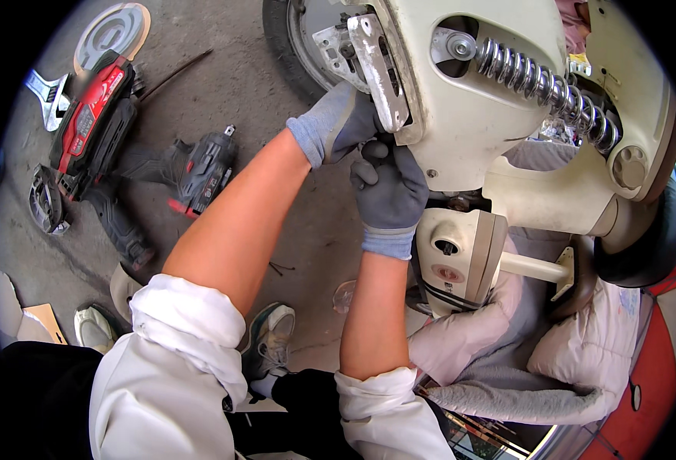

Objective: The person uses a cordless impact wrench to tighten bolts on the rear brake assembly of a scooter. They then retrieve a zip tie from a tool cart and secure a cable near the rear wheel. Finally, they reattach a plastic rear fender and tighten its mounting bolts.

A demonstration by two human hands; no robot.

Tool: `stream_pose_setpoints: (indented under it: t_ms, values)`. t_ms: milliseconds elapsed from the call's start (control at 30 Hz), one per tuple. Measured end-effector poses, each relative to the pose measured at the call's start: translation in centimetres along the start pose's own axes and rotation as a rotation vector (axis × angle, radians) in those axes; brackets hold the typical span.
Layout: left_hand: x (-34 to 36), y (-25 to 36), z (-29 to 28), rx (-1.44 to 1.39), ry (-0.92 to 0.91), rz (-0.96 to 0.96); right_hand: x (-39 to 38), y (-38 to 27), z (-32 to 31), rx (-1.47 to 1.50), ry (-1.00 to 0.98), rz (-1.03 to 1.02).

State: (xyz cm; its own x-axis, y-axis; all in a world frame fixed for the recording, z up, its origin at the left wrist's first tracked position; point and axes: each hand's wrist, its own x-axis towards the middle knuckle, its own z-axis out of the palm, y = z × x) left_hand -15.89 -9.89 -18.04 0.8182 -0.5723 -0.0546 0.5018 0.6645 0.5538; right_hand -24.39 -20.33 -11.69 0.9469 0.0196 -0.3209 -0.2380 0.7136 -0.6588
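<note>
Both my hands wear grey work gloves with light blue cuffs, at the lower end of a worn, pale metal bracket [367, 65] on a cream scooter body panel [468, 146]. My left hand [336, 123] reaches in at the bracket's left side, and its fingertips are hidden behind the metal. Just below it, my right hand [391, 184] is closed, fingers curled up against the panel's lower corner. What it pinches, if anything, cannot be made out. A black-tyred wheel [282, 50] stands behind the bracket.
A coil-spring shock absorber [545, 88] crosses the scooter's right side. A padded pink cover [575, 353] lies below. On the left floor are a cordless impact wrench [206, 172], a red and black power tool [92, 115], an adjustable wrench [50, 101] and a round grey disc [100, 46].
</note>
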Motion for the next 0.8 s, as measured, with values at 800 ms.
stream_pose_setpoints:
  t_ms: [800]
  values:
    - [-4.1,3.7,3.8,0.832,0.406,0.058,-1.8,1.9,1.7,-0.617,0.352,-0.056]
